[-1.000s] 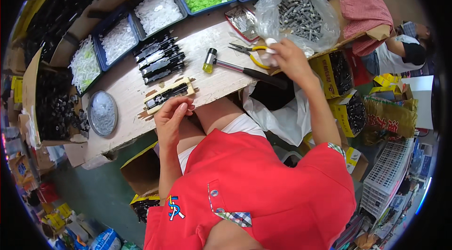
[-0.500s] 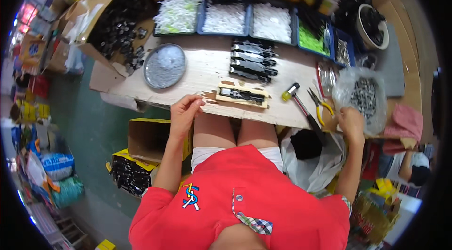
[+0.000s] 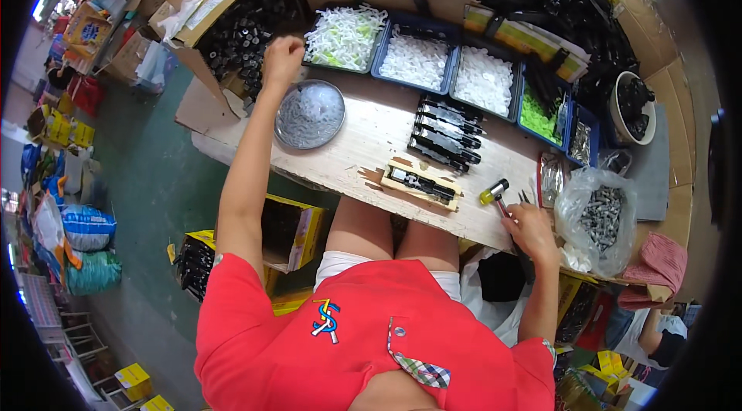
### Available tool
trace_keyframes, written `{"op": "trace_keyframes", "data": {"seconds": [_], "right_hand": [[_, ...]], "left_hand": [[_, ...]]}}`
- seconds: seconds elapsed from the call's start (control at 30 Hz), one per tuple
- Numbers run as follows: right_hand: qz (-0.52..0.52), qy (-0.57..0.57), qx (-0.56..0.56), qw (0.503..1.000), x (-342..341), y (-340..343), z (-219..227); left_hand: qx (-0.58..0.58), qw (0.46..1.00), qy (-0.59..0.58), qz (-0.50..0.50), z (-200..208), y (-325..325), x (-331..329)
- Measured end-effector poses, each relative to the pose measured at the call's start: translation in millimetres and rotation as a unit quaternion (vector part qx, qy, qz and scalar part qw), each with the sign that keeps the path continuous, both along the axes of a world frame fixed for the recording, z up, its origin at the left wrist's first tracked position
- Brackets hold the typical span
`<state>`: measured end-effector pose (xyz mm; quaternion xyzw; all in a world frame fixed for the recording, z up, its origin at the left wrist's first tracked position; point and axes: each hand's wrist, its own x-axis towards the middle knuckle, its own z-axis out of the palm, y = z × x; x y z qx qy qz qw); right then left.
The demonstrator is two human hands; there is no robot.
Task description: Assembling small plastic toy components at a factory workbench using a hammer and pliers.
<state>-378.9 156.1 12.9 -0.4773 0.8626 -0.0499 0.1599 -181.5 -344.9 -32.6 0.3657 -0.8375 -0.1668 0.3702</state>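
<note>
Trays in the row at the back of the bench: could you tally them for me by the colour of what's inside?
Tray of mixed white and green pieces: 1
Trays of white pieces: 2
Tray of bright green pieces: 1
Tray of grey metal-looking pieces: 1
Total: 5

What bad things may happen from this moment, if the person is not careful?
The left forearm is close beside the round dish; a bump might tip it. The right hand is over the hammer near the edge of the table; the hammer might fall. The plastic bag nearby could spill its grey parts if pulled.
</note>
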Motion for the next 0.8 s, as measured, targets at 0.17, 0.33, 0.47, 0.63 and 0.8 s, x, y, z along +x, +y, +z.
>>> {"op": "trace_keyframes", "data": {"seconds": [0.17, 0.33, 0.47, 0.63, 0.8], "right_hand": [[-0.016, 0.01, -0.042, 0.999, 1.1, 11.6, -4.2], [-0.029, 0.039, -0.093, 0.994, 5.5, 23.3, -6.7], [-0.029, 0.021, -0.092, 0.995, 2.7, 20.2, -13.0], [-0.031, 0.024, -0.143, 0.989, 3.3, 29.0, -16.2], [-0.048, 0.034, -0.155, 0.986, 1.5, 42.2, -19.1]], "left_hand": [[-0.038, 0.994, -0.097, 0.026, 10.5, -29.1, -50.9], [-0.106, 0.956, -0.267, 0.057, 2.2, -44.9, -83.4], [-0.136, 0.955, -0.252, 0.081, 2.2, -39.6, -76.7], [0.201, 0.971, -0.034, 0.121, -8.3, -48.2, -83.4], [0.277, 0.957, 0.074, -0.05, -0.5, -50.3, -92.7]]}}
